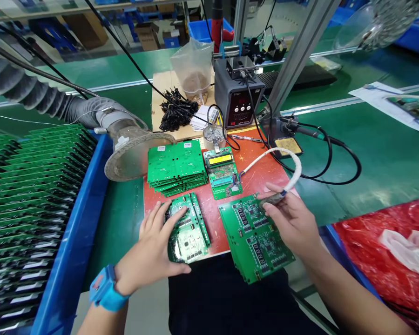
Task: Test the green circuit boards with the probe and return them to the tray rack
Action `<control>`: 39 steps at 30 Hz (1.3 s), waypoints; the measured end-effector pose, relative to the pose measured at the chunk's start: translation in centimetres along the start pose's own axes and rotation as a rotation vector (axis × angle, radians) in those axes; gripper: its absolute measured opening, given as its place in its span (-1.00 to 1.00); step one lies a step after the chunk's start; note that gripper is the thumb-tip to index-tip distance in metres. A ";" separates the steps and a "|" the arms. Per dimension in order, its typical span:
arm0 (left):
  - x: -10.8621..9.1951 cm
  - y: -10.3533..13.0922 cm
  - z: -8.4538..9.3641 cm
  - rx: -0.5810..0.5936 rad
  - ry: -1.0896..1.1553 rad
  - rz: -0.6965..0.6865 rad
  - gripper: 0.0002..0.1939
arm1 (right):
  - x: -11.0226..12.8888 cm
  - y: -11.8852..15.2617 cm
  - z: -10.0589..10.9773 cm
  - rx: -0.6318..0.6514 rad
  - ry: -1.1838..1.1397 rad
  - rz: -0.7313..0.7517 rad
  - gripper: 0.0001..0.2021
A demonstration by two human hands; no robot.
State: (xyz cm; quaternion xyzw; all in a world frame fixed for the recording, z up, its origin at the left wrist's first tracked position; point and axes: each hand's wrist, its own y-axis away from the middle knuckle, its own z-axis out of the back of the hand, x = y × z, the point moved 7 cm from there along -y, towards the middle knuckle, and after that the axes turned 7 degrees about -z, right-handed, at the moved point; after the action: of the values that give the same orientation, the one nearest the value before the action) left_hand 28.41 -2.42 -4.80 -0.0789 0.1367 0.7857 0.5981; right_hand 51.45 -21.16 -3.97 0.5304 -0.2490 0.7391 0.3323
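My left hand point(160, 239) rests with fingers spread on a green circuit board point(188, 239) at the front of the red mat. My right hand point(293, 221) pinches the dark connector point(274, 198) at the end of a white-sleeved cable point(295, 160), above the upper right corner of a stack of boards with digit displays point(253, 242). Whether the connector touches the board cannot be made out. The cable's other end joins a small board with a yellow screen point(220, 159). Behind my left hand is a pile of green boards point(176, 163).
A blue bin point(91, 195) full of upright boards stands left, beneath a fume duct funnel point(136, 156). At the back are a soldering station point(239, 100), black parts point(178, 109) and a plastic bag point(194, 70). Red plastic point(387, 237) fills a bin at right.
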 end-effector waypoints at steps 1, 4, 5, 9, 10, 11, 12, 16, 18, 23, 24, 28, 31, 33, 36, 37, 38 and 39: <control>0.4 0.0 -0.3 0.016 0.014 0.015 0.18 | 0.0 0.0 0.0 0.002 0.000 0.002 -0.63; 1.1 0.1 -0.8 0.058 0.042 0.023 0.12 | 0.0 0.1 -0.2 0.016 0.014 0.024 -0.63; 1.0 0.2 -0.8 0.061 0.037 0.014 0.10 | 0.0 0.1 -0.3 0.025 0.028 0.033 -0.63; -0.3 0.3 0.0 -0.054 -0.045 0.000 0.00 | 0.4 0.2 -0.7 0.026 0.101 0.074 -0.64; -1.0 0.2 0.4 -0.109 -0.066 0.000 -0.07 | 0.5 0.3 -0.8 0.023 0.114 0.084 -0.63; -2.0 0.0 0.8 -0.164 -0.075 -0.011 -0.15 | 0.7 0.3 -0.8 0.022 0.128 0.097 -0.62; -3.3 -0.2 1.2 -0.216 -0.069 -0.040 -0.25 | 0.9 0.3 -0.9 0.024 0.145 0.111 -0.62; -9.9 -1.8 1.1 -0.286 0.126 -0.365 -0.47 | 1.6 0.2 -1.0 0.036 0.234 0.173 -0.66; -12.1 -2.4 0.6 -0.279 0.221 -0.475 -0.49 | 1.7 0.0 -1.1 0.035 0.259 0.184 -0.66; -12.6 -3.3 -0.3 -0.307 0.283 -0.434 -0.49 | 1.4 -0.4 -1.0 0.003 0.283 0.201 -0.72; -12.5 -3.3 -0.4 -0.311 0.290 -0.430 -0.49 | 1.4 -0.5 -1.0 0.000 0.287 0.205 -0.74; -12.3 -3.2 -0.2 -0.313 0.320 -0.427 -0.50 | 1.1 -0.3 -0.9 0.017 0.305 0.217 -0.72; -12.2 -3.3 -0.2 -0.299 0.334 -0.426 -0.49 | 1.2 -0.1 -0.9 0.036 0.312 0.220 -0.69; -12.2 -3.3 -0.3 -0.290 0.335 -0.422 -0.49 | 1.3 -0.1 -0.8 0.040 0.321 0.225 -0.70; -12.2 -3.3 -0.4 -0.274 0.335 -0.410 -0.51 | 1.7 -0.1 -0.8 0.037 0.325 0.233 -0.72; -12.2 -3.4 -0.4 -0.270 0.339 -0.405 -0.52 | 1.7 -0.1 -0.8 0.037 0.320 0.232 -0.73; -12.2 -3.4 -0.4 -0.266 0.342 -0.401 -0.53 | 1.7 -0.1 -0.9 0.040 0.313 0.230 -0.72; -12.3 -3.4 -0.4 -0.265 0.346 -0.400 -0.55 | 1.7 -0.1 -0.9 0.042 0.305 0.228 -0.71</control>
State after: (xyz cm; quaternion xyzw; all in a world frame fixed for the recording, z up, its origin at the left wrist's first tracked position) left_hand 35.02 -12.96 -2.04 -0.3142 0.1146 0.6383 0.6933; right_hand 50.66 -20.05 -2.61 0.3875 -0.2390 0.8487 0.2692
